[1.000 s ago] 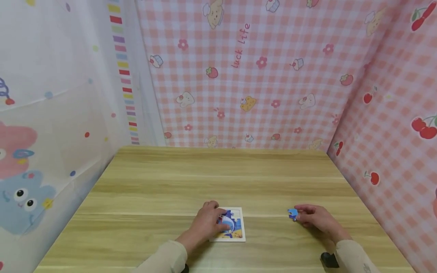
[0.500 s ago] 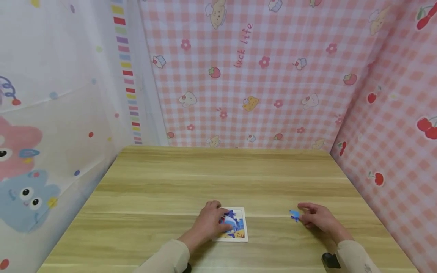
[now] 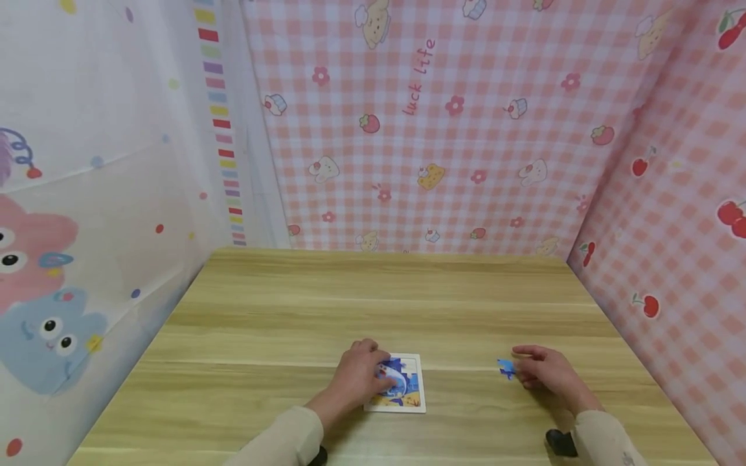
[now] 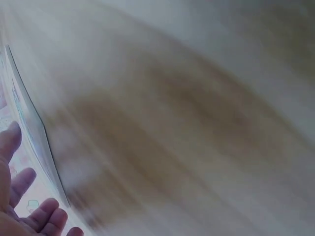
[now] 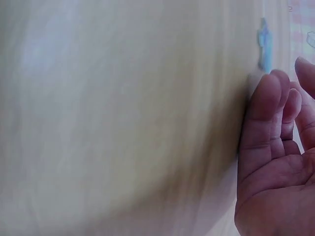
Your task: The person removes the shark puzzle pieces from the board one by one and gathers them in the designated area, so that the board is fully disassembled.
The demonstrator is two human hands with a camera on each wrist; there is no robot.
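A small square jigsaw puzzle point(image 3: 412, 380) in a white frame lies on the wooden table, showing a blue and yellow picture. My left hand point(image 3: 358, 374) rests over its left part, thumb across the picture and fingers near the top edge. In the left wrist view, the fingers point(image 4: 45, 212) are loosely bent beside the frame's edge point(image 4: 40, 120). To the right, a loose blue puzzle piece point(image 3: 506, 369) lies by my right hand point(image 3: 548, 372). The right wrist view shows this piece point(image 5: 265, 45) just beyond the relaxed fingertips point(image 5: 268, 93), with nothing between fingers and thumb.
The wooden tabletop point(image 3: 384, 291) extends back to a pink checked cloth point(image 3: 431, 136). White printed cloth point(image 3: 134, 213) hangs at the left, with more pink checked cloth point(image 3: 670, 226) at the right. A black object point(image 3: 561, 443) sits under the right wrist.
The right index finger has drawn away from the blue piece, which has turned slightly. The left hand stays on the puzzle. The whole head view has shifted slightly.
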